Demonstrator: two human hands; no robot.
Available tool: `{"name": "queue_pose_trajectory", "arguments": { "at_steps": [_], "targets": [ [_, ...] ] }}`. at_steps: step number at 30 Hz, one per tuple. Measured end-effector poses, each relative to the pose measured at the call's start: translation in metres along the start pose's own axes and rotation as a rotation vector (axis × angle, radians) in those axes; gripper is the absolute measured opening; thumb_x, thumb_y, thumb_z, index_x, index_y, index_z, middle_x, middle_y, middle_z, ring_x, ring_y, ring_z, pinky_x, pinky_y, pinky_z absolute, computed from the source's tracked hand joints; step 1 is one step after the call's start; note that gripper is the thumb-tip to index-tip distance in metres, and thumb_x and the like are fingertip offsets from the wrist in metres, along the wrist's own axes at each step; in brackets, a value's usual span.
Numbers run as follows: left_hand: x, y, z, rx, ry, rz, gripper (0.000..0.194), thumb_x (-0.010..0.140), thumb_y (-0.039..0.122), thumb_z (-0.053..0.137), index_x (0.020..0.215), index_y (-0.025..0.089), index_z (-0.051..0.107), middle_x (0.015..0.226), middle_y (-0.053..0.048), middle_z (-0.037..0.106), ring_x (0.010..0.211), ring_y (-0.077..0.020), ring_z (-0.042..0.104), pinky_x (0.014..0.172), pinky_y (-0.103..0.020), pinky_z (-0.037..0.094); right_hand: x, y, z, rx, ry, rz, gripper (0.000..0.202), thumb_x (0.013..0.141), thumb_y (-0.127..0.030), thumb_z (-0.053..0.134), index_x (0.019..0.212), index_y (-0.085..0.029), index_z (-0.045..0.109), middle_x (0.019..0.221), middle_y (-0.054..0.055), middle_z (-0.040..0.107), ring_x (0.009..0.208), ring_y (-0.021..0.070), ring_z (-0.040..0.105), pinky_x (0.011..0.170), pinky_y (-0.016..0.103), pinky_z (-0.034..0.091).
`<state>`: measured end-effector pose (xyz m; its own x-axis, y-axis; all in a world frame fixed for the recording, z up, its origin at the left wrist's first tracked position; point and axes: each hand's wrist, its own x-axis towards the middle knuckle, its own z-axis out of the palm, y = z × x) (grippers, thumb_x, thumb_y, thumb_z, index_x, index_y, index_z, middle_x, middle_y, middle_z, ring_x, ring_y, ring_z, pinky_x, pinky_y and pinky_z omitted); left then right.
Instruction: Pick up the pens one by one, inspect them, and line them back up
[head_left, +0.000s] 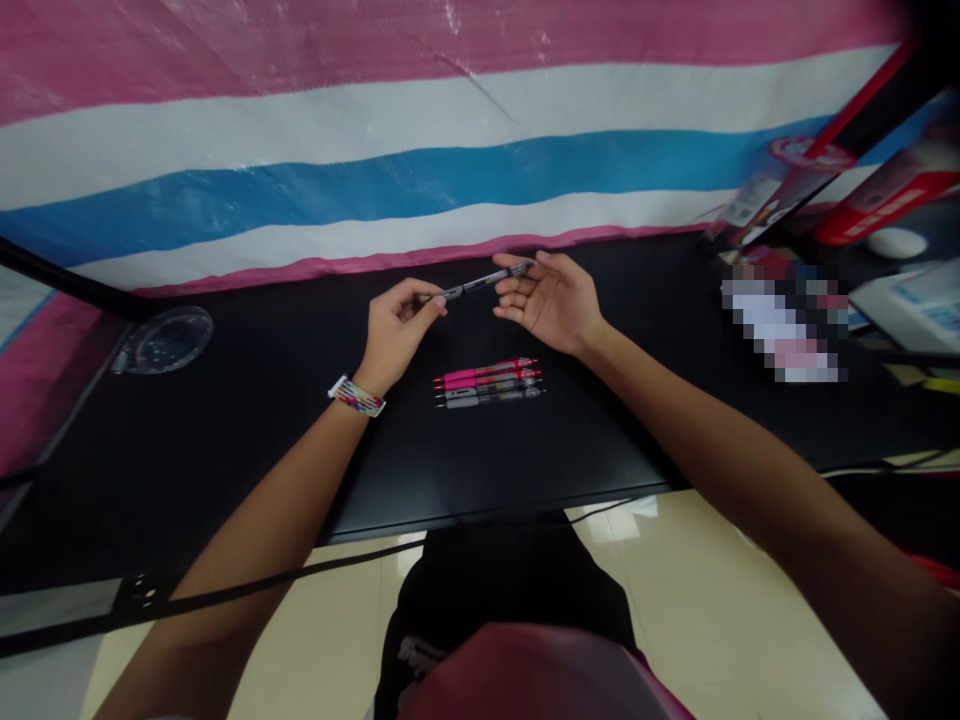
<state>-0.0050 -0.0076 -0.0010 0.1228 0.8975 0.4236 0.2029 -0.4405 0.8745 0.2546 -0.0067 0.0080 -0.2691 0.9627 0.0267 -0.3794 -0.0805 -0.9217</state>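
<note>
My left hand [401,325], wearing a colourful woven band at the wrist, pinches a grey and clear pen [484,282] by one end. The pen is held at a slant above the black table, its far end rising to the right. My right hand [551,300] is at that far end, palm turned inward, fingers apart and the thumb near the tip; whether it touches the pen is hard to tell. Below the hands, several pens lie side by side in a row: pink pens [476,378] at the back and a grey pen [487,398] nearest me.
A clear plastic lid or dish [169,340] lies at the left of the black table [270,420]. At the right stand a clear cup [780,190] and a red container [885,195], near a blurred-out patch. A striped sheet [420,180] hangs behind. A dark cable runs below the front edge.
</note>
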Motion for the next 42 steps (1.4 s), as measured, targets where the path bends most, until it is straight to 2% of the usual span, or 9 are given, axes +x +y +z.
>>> {"name": "queue_pose_trajectory", "arguments": {
  "at_steps": [3, 7, 10, 15, 22, 27, 32, 37, 42],
  "targets": [
    [0.001, -0.002, -0.002, 0.017, -0.067, -0.004, 0.02, 0.088, 0.039, 0.086, 0.092, 0.022, 0.076, 0.089, -0.004, 0.075, 0.082, -0.0189, 0.069, 0.079, -0.032, 0.056, 0.002, 0.007, -0.008, -0.312, 0.028, -0.12, 0.026, 0.087, -0.043, 0.088, 0.099, -0.021, 0.085, 0.087, 0.007, 0.082, 0.077, 0.0208, 0.075, 0.084, 0.038, 0.067],
    [0.0, 0.001, -0.005, 0.109, -0.24, -0.006, 0.009, 0.086, 0.028, 0.082, 0.093, 0.023, 0.078, 0.081, -0.002, 0.069, 0.076, -0.018, 0.063, 0.073, -0.032, 0.05, 0.002, 0.011, -0.018, -0.636, 0.006, -0.235, 0.012, 0.085, -0.032, 0.084, 0.09, -0.022, 0.088, 0.09, 0.007, 0.084, 0.082, 0.0226, 0.075, 0.086, 0.039, 0.063],
    [-0.001, 0.008, -0.006, 0.191, -0.317, 0.027, 0.012, 0.091, 0.034, 0.081, 0.097, 0.024, 0.083, 0.078, -0.001, 0.067, 0.073, -0.0177, 0.06, 0.072, -0.033, 0.047, -0.001, 0.003, -0.022, -0.739, -0.101, -0.221, 0.014, 0.084, -0.032, 0.083, 0.092, -0.022, 0.089, 0.089, 0.007, 0.085, 0.084, 0.0233, 0.075, 0.085, 0.038, 0.06],
    [-0.002, 0.013, -0.009, 0.268, -0.438, 0.063, 0.017, 0.091, 0.042, 0.083, 0.086, 0.026, 0.085, 0.078, -0.003, 0.073, 0.076, -0.0209, 0.065, 0.075, -0.036, 0.049, -0.007, -0.014, -0.024, -0.913, -0.328, -0.214, 0.011, 0.083, -0.033, 0.085, 0.087, -0.024, 0.089, 0.09, 0.006, 0.084, 0.088, 0.0244, 0.072, 0.084, 0.038, 0.055],
    [-0.002, 0.01, -0.01, 0.291, -0.538, 0.084, 0.018, 0.089, 0.046, 0.086, 0.083, 0.029, 0.084, 0.08, -0.004, 0.077, 0.087, -0.0255, 0.065, 0.084, -0.041, 0.049, -0.009, -0.019, -0.025, -0.982, -0.415, -0.174, 0.007, 0.08, -0.029, 0.085, 0.084, -0.024, 0.089, 0.087, 0.004, 0.078, 0.079, 0.0204, 0.066, 0.075, 0.035, 0.051],
    [-0.001, 0.012, -0.01, 0.324, -0.582, 0.128, 0.015, 0.089, 0.044, 0.087, 0.084, 0.029, 0.084, 0.08, -0.003, 0.076, 0.085, -0.0248, 0.065, 0.092, -0.044, 0.049, -0.01, -0.021, -0.023, -1.009, -0.448, -0.146, 0.006, 0.081, -0.029, 0.084, 0.08, -0.024, 0.087, 0.082, 0.004, 0.079, 0.078, 0.0202, 0.065, 0.074, 0.034, 0.05],
    [-0.001, 0.012, -0.01, 0.316, -0.6, 0.141, 0.017, 0.09, 0.046, 0.086, 0.084, 0.03, 0.085, 0.077, -0.003, 0.076, 0.083, -0.0247, 0.066, 0.087, -0.042, 0.049, -0.011, -0.021, -0.022, -0.994, -0.459, -0.145, 0.006, 0.081, -0.027, 0.083, 0.08, -0.024, 0.088, 0.082, 0.004, 0.08, 0.079, 0.0207, 0.066, 0.076, 0.034, 0.051],
    [-0.002, 0.013, -0.01, 0.344, -0.584, 0.137, 0.019, 0.09, 0.044, 0.085, 0.103, 0.031, 0.088, 0.075, -0.002, 0.077, 0.084, -0.0255, 0.068, 0.092, -0.043, 0.051, -0.011, -0.022, -0.021, -0.991, -0.468, -0.156, 0.005, 0.081, -0.026, 0.084, 0.081, -0.025, 0.089, 0.082, 0.003, 0.081, 0.078, 0.0206, 0.067, 0.077, 0.034, 0.051],
    [-0.003, 0.016, -0.009, 0.319, -0.571, 0.117, 0.015, 0.095, 0.039, 0.076, 0.1, 0.031, 0.087, 0.078, -0.003, 0.079, 0.083, -0.0256, 0.069, 0.095, -0.046, 0.053, -0.012, -0.023, -0.019, -0.97, -0.469, -0.139, 0.004, 0.08, -0.024, 0.085, 0.081, -0.024, 0.089, 0.082, 0.003, 0.081, 0.077, 0.0206, 0.067, 0.077, 0.034, 0.05]
  ]
}}
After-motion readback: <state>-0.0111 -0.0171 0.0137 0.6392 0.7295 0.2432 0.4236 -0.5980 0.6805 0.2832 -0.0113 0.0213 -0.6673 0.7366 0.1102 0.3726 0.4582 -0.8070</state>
